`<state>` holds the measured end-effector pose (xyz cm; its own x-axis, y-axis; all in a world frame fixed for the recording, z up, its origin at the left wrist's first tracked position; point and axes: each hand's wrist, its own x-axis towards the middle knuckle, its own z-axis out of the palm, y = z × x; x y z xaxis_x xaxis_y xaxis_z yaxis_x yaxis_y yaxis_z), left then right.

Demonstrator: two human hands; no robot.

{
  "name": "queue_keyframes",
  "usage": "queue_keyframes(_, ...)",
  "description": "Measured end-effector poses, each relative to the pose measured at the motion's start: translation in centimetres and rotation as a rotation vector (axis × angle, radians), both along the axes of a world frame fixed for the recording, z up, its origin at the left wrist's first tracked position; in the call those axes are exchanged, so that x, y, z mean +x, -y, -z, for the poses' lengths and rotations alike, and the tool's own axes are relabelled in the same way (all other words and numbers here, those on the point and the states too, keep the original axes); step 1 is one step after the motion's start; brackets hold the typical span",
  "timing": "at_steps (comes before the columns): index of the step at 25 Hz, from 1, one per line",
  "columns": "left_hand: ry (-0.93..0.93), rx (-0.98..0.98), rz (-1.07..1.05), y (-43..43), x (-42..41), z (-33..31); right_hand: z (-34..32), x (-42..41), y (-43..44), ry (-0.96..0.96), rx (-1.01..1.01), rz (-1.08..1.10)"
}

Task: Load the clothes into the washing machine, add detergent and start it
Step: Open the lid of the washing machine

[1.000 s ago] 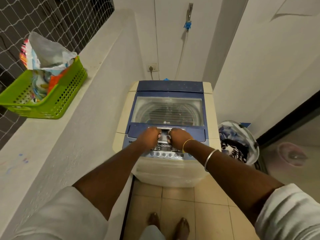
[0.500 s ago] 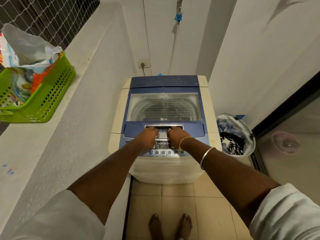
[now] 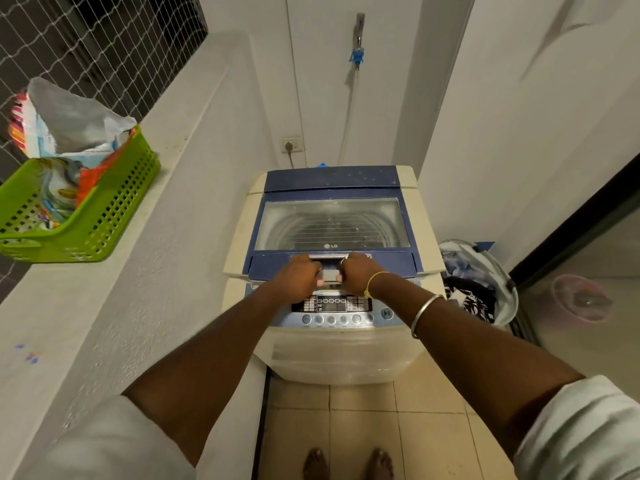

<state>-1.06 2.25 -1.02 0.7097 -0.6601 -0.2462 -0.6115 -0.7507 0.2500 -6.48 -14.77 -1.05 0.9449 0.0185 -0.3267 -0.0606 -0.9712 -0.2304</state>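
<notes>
Beige floor tiles (image 3: 363, 427) are lying nearest, two bare feet (image 3: 315, 464) standing on them. Ahead, left hand (image 3: 301, 277) and right hand (image 3: 358, 273) are each curling their fingers around one silver lid handle (image 3: 329, 276) on one cream top-loading washing machine (image 3: 339, 355), its blue windowed lid (image 3: 329, 223) lying down over the drum. Just right of it, one round hamper (image 3: 512, 289) is holding dark patterned clothes (image 3: 467, 299). Farther left, one green plastic basket (image 3: 104, 216) is sitting on the white ledge (image 3: 52, 306), holding crumpled colourful packets (image 3: 79, 129)

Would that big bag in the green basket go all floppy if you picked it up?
Probably floppy: the bag looks crumpled and its top sags. It may spill if tipped, since the top seems open. The green basket props it up.
</notes>
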Motion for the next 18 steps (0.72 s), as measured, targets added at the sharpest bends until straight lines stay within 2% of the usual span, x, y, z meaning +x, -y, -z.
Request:
queue_keyframes(4,-0.006,-0.047,-0.063,0.4,0.9,-4.9,-5.1,1.0,0.5,0.005,0.031,-0.004)
queue_keyframes(10,0.117,-0.113,-0.140,1.8,3.7,-12.6,-13.0,3.4,1.7,0.164,-0.022,-0.009)
queue_keyframes(18,0.309,-0.145,-0.167,3.7,7.4,-14.6,-15.3,7.7,3.1,0.351,-0.089,-0.001)
